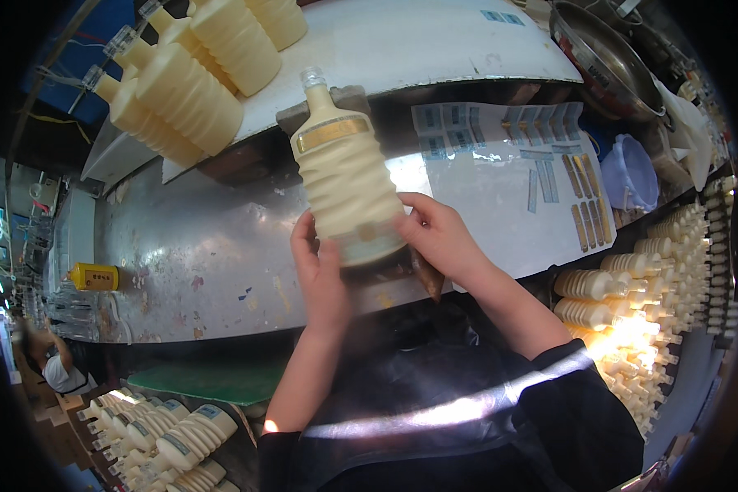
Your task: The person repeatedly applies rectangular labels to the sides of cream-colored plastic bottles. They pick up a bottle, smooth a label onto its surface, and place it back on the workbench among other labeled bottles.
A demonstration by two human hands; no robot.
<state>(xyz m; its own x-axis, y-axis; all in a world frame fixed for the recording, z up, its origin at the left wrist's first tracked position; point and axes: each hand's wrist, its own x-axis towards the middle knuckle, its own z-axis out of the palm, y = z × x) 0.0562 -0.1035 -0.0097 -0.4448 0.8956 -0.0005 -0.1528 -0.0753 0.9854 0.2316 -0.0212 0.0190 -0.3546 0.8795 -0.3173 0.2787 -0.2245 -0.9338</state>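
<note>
Both my hands hold a large cream bottle [346,184] with wavy ridges, a clear top and a gold label strip [333,135] near its shoulder. It is held with the neck pointing away from me. My left hand [318,266] grips the lower left side of the bottle, fingers partly behind it. My right hand [440,234] presses the lower right side with the thumb on the front. A pale, blurred patch [361,243] shows near the base. Below the right hand a brown pointed object [425,275] sticks out; its kind is unclear.
Several cream bottles [184,90] stand on the raised white shelf at the upper left. Gold strips [586,221] and blue labels [459,127] lie on a white sheet. A yellow container [94,276] sits left, a lilac bucket [629,174] right. More bottles [607,287] crowd both lower sides.
</note>
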